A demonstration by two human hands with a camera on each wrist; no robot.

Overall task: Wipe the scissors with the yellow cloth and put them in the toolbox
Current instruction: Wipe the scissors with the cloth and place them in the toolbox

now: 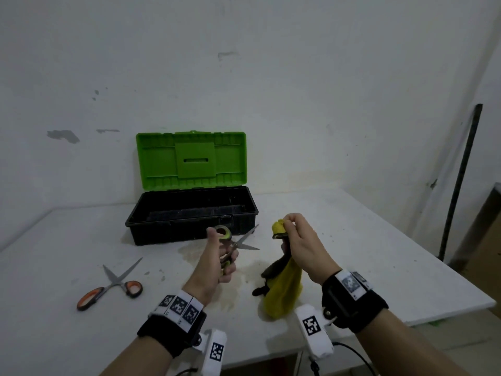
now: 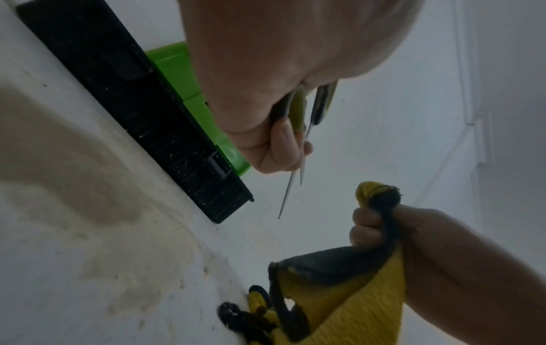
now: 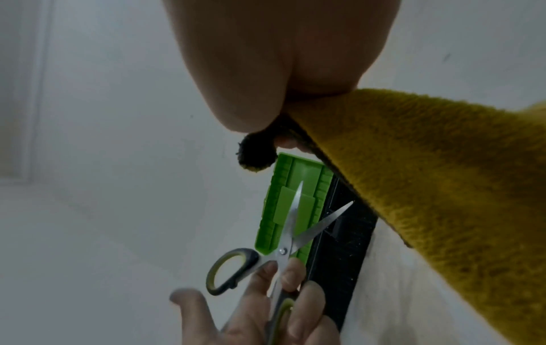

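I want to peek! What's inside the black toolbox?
The toolbox stands open, and its dark inside looks bare. The front wall hides the near floor, so something small could sit there.

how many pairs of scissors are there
2. The green-handled scissors are held open in the left hand in front of the toolbox; the orange-handled scissors lie open on the table, left. None visible inside the toolbox.

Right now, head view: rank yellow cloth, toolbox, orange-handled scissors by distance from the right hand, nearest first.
1. yellow cloth: gripped in the right hand, hanging below it.
2. toolbox: open, behind and to the left, against the wall.
3. orange-handled scissors: far left on the table.
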